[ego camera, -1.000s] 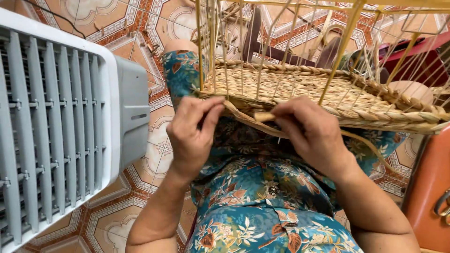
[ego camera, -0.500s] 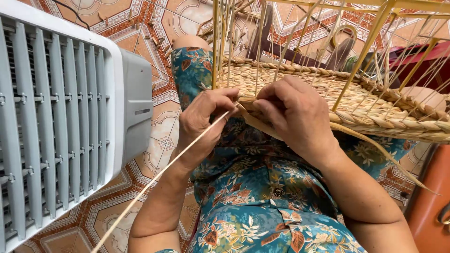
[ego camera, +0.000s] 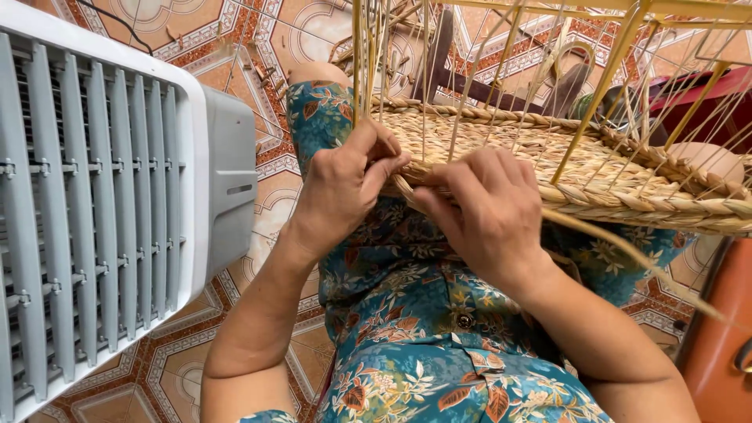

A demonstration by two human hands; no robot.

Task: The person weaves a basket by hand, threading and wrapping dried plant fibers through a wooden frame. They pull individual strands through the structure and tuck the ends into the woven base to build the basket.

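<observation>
Woven basket (ego camera: 548, 168) rim, left hand (ego camera: 345, 184) pinching strand (narrow grip), right hand (ego camera: 489, 215) pressing weave.

Woven basket (ego camera: 548, 168): pale straw-tan, braided rim pattern. Frame rods (ego camera: 603, 86): yellow. Garment (ego camera: 423, 329): teal-blue with orange-brown leaves and white flowers. Floor tiles (ego camera: 258, 227), left and far: terracotta with cream ornamental lines. Fan housing (ego camera: 102, 204), left: light grey, slatted grille. Object at right edge (ego camera: 717, 345): orange.

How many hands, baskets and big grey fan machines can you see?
Hands: 2, the left hand and the right hand, both on the rim of the basket.
Woven baskets: 1
Grey fan machines: 1
Total: 4
</observation>
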